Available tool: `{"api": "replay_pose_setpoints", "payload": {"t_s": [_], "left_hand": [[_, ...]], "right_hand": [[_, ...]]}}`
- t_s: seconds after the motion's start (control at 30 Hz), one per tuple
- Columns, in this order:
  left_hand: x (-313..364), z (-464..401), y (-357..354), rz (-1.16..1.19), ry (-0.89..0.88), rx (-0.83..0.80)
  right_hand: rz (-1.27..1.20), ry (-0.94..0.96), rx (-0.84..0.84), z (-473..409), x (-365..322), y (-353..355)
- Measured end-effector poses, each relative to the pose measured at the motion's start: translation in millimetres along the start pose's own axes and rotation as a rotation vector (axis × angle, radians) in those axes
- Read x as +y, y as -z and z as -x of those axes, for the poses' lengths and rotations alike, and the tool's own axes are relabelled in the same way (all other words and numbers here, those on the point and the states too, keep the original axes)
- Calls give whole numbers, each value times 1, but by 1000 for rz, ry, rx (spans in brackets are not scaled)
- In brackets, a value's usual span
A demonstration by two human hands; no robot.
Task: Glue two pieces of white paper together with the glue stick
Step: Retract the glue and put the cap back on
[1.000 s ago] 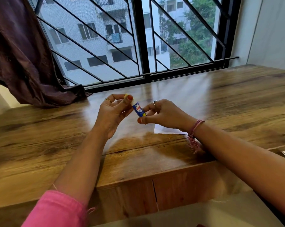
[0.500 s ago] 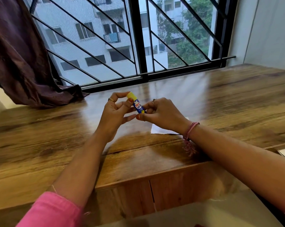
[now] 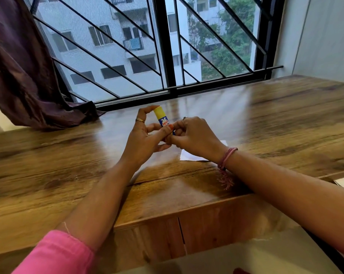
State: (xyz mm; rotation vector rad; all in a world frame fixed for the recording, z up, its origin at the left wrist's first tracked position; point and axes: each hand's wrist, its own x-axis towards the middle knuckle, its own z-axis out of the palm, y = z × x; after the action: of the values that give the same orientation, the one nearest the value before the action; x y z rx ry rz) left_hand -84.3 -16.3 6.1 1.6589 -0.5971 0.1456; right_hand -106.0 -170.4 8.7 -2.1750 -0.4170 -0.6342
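Glue stick [image 3: 163, 120] status: held above the desk between both hands, yellow cap end upward, blue labelled body below, tilted slightly left.

1. Nearest the camera, a pink sleeve [image 3: 56, 254] covers the left forearm; a pink thread band [image 3: 226, 158] sits on the right wrist.
2. Left hand [image 3: 145, 141]: thumb and middle finger pinch the blue body just below the label, while the index finger curls over to touch the side of the yellow cap. Judgement: this hand is placed to pull or twist the cap off.
3. Right hand [image 3: 194, 137]: fingertips close on the lower end of the tube, directly opposite the left thumb. Judgement: this hand anchors the base so the cap can be worked free. The cap is on, so no glue has been applied.
4. White paper [image 3: 189, 156] lies flat on the desk just beneath and behind the right hand. Only 1 sheet edge is visible; whether 2 sheets lie there cannot be determined.
5. Wooden desk [image 3: 285, 125]: glossy, strongly reflective, with a cabinet front below.
6. Beyond the fingers: a barred window [image 3: 167, 56] and a dark curtain [image 3: 18, 76] at the left.
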Motion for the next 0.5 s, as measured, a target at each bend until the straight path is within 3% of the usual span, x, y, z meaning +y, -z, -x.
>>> {"api": "replay_pose_setpoints", "payload": {"t_s": [0.3, 0.5], "left_hand": [[0, 1, -6, 12, -16, 30], [-1, -1, -3, 20, -24, 130]], "right_hand": [[-31, -35, -11, -6, 4, 1], [-111, -71, -164, -10, 8, 5]]}}
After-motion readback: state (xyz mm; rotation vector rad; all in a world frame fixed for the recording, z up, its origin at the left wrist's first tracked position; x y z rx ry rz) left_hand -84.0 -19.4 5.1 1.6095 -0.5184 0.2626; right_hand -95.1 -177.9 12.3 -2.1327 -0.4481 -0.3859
